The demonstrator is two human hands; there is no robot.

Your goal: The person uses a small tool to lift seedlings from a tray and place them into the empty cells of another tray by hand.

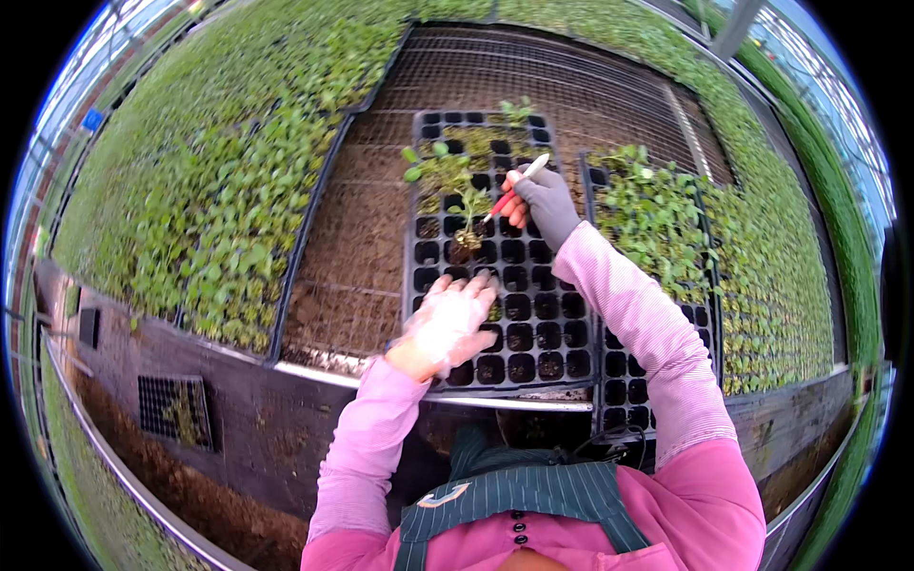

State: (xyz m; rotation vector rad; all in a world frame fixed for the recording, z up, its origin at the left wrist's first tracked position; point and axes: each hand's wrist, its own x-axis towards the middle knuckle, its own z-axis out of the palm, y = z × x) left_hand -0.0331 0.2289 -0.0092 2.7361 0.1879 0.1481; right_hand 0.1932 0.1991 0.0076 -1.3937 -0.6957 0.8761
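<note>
My right hand, in a grey glove with bare fingertips, grips a slim red-and-white hand tool. The tool's red end points down at a seedling with a soil-covered root plug, which leans over the cells of a black plug tray. Whether the tip touches the seedling I cannot tell. My left hand, in a thin pale glove and slightly blurred, is spread palm down over the tray's near left cells. Its fingertips are just short of the root plug, and a bit of green shows beside them.
Dense seedling trays fill the bench on the left and the far right. A partly filled tray adjoins on the right. Wire mesh shows beside the tray. Below the bench at left lies another plug tray.
</note>
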